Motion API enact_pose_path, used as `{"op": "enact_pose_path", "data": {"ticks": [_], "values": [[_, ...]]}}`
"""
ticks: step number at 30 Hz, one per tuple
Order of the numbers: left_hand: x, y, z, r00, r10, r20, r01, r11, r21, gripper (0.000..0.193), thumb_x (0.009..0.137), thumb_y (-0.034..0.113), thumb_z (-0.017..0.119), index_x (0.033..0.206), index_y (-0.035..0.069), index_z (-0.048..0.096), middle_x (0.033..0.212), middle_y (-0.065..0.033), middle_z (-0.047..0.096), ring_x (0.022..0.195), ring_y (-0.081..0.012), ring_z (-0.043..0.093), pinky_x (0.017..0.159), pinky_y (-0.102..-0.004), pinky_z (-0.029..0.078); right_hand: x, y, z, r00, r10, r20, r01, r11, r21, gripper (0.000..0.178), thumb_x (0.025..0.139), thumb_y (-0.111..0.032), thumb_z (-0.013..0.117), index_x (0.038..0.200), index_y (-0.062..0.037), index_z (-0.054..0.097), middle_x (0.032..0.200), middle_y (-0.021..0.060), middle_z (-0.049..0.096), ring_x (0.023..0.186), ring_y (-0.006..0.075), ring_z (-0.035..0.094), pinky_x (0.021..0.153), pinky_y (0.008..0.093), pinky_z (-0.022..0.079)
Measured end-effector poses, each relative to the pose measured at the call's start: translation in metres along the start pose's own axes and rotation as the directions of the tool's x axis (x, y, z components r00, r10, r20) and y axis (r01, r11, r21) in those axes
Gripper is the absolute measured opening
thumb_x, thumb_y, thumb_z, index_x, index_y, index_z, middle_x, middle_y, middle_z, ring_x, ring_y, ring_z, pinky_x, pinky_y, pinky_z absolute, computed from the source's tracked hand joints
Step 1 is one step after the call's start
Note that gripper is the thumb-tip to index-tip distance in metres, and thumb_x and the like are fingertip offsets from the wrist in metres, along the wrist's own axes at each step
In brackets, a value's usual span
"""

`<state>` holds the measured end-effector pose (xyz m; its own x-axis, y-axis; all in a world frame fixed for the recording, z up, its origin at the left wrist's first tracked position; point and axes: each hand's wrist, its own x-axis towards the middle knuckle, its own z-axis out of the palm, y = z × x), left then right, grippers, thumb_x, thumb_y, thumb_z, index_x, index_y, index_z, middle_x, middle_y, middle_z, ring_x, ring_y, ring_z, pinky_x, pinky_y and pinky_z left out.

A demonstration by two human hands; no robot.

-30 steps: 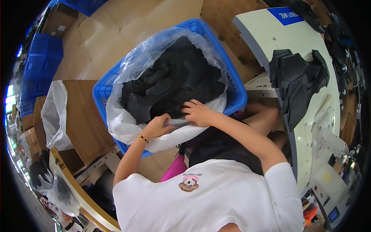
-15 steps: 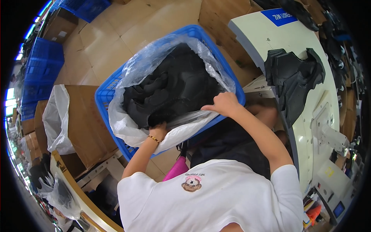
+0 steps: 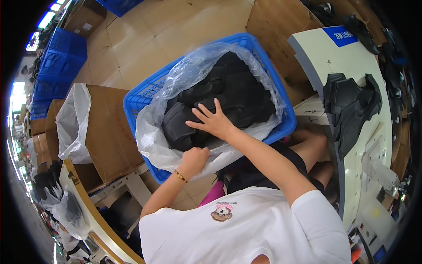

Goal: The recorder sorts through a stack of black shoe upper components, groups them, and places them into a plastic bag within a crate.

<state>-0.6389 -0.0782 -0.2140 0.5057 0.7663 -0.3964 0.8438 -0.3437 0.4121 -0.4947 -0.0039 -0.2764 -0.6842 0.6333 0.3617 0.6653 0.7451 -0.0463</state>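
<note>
Black pieces [image 3: 252, 99] heaped in plastic bag [image 3: 151, 147] inside blue basket [image 3: 289, 123]; right hand's [image 3: 219, 125] grip wide over them, best pressed flat; left hand's [image 3: 194, 161] curled toward basket's near edge, can't tell on what.

I see black curved sheet-like pieces [image 3: 252, 101], heaped and overlapping, inside an open translucent plastic bag [image 3: 150, 132], crumpled, mouth spread wide, lining a blue basket [image 3: 288, 125]

Left hand [image 3: 194, 162] partly hidden, top blue crate [image 3: 119, 6] cropped
</note>
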Motion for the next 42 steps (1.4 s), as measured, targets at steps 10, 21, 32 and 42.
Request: {"op": "enact_pose_path", "data": {"ticks": [10,21,32,42], "values": [[-0.039,-0.066,0.008,0.872,-0.418,0.254,0.365,0.902,0.230,0.052,0.064,0.037,0.069,0.086,-0.007,0.054,0.078,-0.0205,0.060,0.077,-0.0313,0.060,0.066,-0.0376,0.048,-0.017,0.035,0.009,0.998,0.060,0.013,-0.059,0.993,-0.105,0.053,0.076,-0.017,0.051,0.124,-0.0353,0.034,0.117,0.0075,0.038,0.111,0.0243,0.038,0.085,0.0641,0.029],[-0.047,-0.072,-0.013,0.807,-0.580,0.111,0.576,0.815,0.068,0.051,0.067,0.038,0.067,0.075,-0.011,0.057,0.076,-0.0259,0.059,0.072,-0.0347,0.060,0.066,-0.0381,0.048,-0.034,0.032,0.008,0.997,0.066,0.042,-0.062,0.993,-0.099,0.061,0.075,-0.015,0.053,0.126,-0.0372,0.028,0.122,0.0067,0.034,0.116,0.0237,0.034,0.091,0.0644,0.023],[-0.050,-0.067,-0.084,0.348,-0.828,-0.440,0.296,0.542,-0.786,0.033,0.082,0.021,0.048,0.061,-0.003,0.055,0.045,-0.0096,0.051,0.039,-0.0156,0.050,0.043,-0.0302,0.040,-0.051,0.035,0.009,0.991,0.094,0.096,-0.082,0.990,-0.117,0.062,0.073,-0.013,0.053,0.125,-0.0377,0.030,0.126,0.0051,0.033,0.120,0.0217,0.030,0.096,0.0639,0.015],[-0.060,-0.023,-0.142,0.709,-0.324,-0.626,0.421,0.907,0.008,0.030,0.074,0.022,0.063,0.092,-0.002,0.059,0.066,-0.0120,0.060,0.066,-0.0243,0.058,0.062,-0.0328,0.044,-0.082,0.017,-0.042,0.835,-0.219,0.505,0.062,0.949,0.309,0.030,0.074,-0.023,0.053,0.103,-0.0165,0.056,0.116,0.0085,0.050,0.104,0.0211,0.050,0.085,0.0370,0.042]]}}
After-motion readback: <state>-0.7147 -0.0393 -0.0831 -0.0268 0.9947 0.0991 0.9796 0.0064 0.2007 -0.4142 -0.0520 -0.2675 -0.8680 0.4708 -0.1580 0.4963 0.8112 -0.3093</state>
